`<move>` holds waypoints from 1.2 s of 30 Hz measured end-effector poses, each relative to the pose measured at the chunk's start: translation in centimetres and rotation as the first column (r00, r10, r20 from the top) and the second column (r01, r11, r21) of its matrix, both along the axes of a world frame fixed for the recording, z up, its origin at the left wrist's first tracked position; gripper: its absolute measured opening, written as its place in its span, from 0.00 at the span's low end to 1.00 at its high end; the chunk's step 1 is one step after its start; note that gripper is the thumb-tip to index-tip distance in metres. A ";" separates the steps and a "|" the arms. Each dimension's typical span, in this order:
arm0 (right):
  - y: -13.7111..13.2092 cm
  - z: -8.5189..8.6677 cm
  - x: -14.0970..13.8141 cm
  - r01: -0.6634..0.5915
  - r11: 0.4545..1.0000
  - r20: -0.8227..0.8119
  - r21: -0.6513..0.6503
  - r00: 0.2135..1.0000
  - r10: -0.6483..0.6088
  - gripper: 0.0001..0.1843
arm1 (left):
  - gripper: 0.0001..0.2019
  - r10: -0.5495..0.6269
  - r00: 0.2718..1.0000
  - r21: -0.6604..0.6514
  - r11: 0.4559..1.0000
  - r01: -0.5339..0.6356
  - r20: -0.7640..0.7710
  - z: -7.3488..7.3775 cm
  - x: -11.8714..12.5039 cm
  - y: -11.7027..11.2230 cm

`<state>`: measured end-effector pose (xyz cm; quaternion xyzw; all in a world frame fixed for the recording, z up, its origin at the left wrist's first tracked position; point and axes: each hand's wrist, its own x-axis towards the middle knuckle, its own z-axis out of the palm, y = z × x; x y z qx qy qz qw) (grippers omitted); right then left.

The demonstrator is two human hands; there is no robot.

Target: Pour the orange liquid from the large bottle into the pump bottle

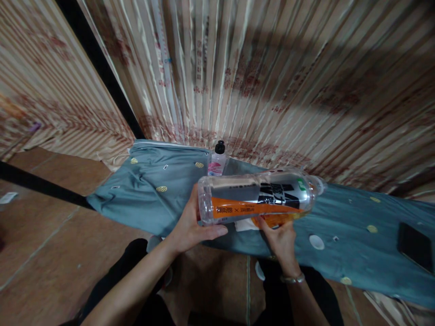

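Observation:
A large clear plastic bottle (238, 194) with a silver, black and orange label lies sideways in the air above the cloth, its neck toward the right. My left hand (190, 226) grips its base end, thumb along the lower side. Closed against the underside near the shoulder is my right hand (282, 240), its fingers mostly hidden. An amber-orange surface (280, 220) shows there; whether it belongs to this bottle or to another thing behind it, I cannot tell. Below the bottle, something white (246, 225) lies partly covered.
A small pink-labelled bottle with a black cap (218, 159) stands behind, on the blue-green cloth (163, 172). Further right are a white round piece (316, 242) and a dark phone-like slab (415, 246). Pleated curtain (220, 68) hangs behind; a black pole (102, 68) slants at left.

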<state>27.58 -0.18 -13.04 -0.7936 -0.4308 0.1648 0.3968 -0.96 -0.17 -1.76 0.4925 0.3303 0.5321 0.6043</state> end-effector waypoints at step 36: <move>0.1 -0.7 0.3 -0.001 0.999 0.063 0.038 0.998 -0.001 0.44 | 0.47 -0.013 1.000 -0.025 1.000 0.013 -0.005 0.0 -0.1 0.0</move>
